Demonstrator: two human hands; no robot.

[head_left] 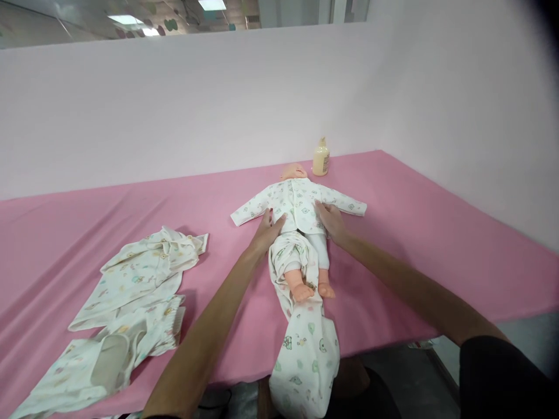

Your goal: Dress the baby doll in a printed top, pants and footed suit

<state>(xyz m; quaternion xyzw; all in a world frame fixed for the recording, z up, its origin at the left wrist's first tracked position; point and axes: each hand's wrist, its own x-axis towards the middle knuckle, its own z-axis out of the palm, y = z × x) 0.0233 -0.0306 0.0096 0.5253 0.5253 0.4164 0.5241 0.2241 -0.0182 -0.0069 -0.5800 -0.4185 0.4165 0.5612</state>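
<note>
Left hand [267, 228] flat on the doll [301, 233], at its waist on the near-left side, fingers spread over the hem of the printed top [297, 203] and the bunched waistband below it. Pressing, not clenched; cannot tell if any cloth is pinched underneath. Right hand [331, 222] mirrored on the doll's other side, palm down on the top's hem, fingers loose and extended, no clear grip.

Doll lying face up mid-tabletop, head away from the camera, arms out in the top's sleeves, bare feet toward the near edge. Printed trousers [305, 343] bunched round the doll's hips and legs (feet poking out), rest of the cloth trailing from the doll's feet over the near edge of the tabletop [437, 244] and hanging down.

Cream bottle [321, 158] upright just beyond the doll's head, slightly right, near the wall [174, 116]. Second heap of matching printed clothes [131, 302] well left of the doll, crumpled, reaching the near edge. Pink cloth covering the tabletop under everything, creased left of the doll.
</note>
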